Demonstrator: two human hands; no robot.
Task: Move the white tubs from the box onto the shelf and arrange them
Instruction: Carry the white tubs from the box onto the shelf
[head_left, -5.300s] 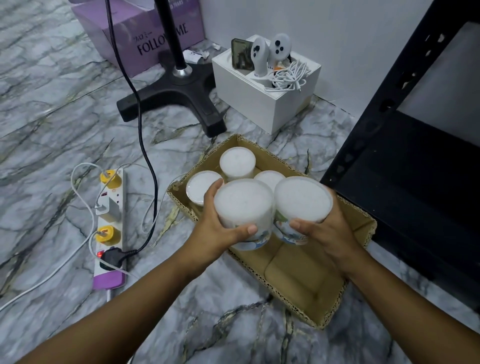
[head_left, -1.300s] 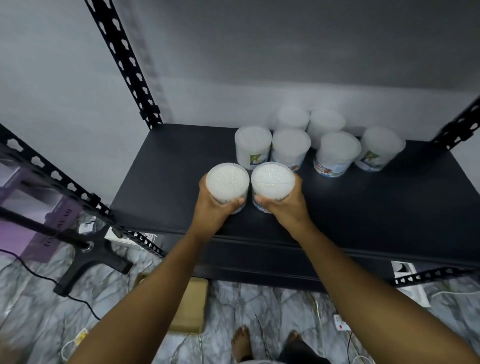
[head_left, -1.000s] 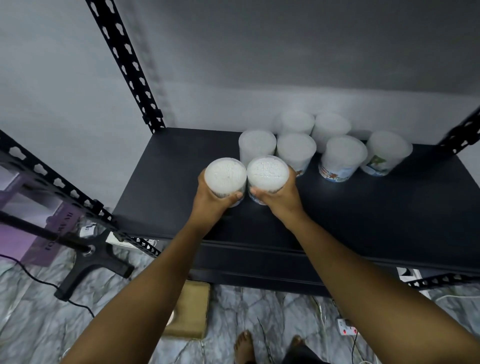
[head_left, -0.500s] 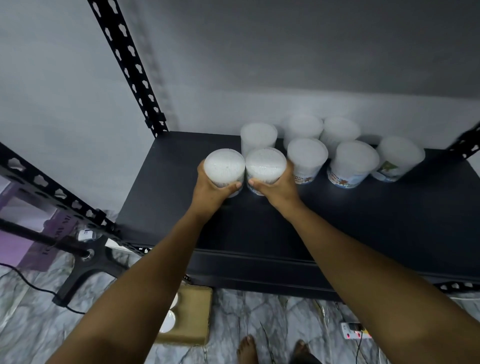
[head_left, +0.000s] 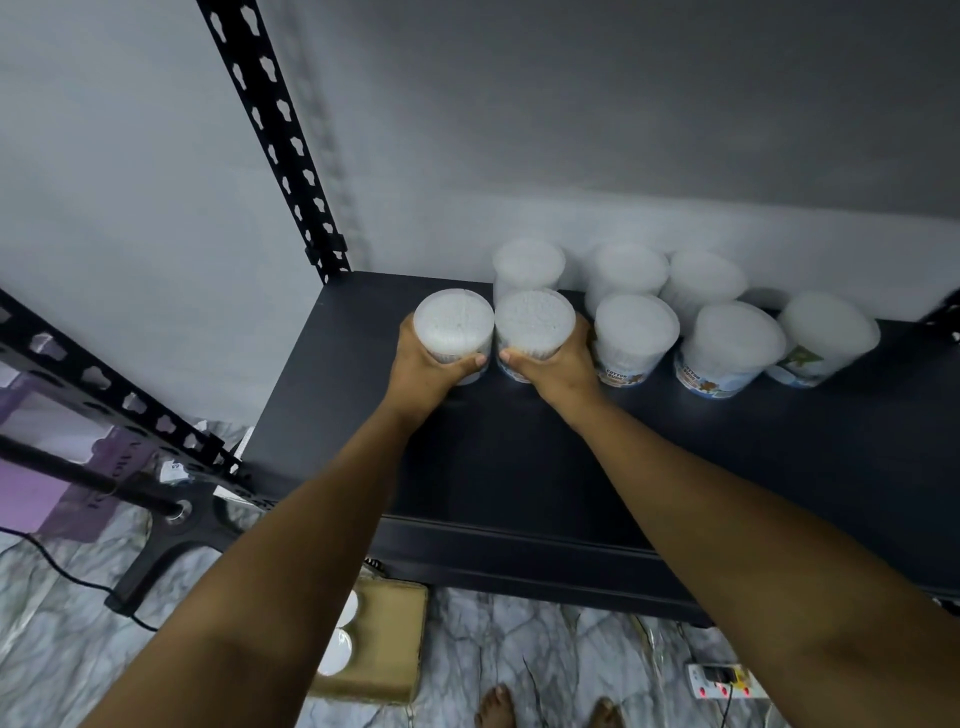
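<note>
The left hand (head_left: 423, 371) grips the left tub (head_left: 453, 325) on the shelf (head_left: 519, 467). The right hand (head_left: 558, 366) grips the right tub (head_left: 535, 322), the two touching

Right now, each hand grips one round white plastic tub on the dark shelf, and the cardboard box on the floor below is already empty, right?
Not quite. The left hand and right hand do each grip a round white plastic tub on the dark shelf, but the head view shows white tubs still inside the cardboard box.

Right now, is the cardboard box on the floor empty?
Not empty: the cardboard box shows two white lids beside the left forearm; the rest is hidden.
</note>
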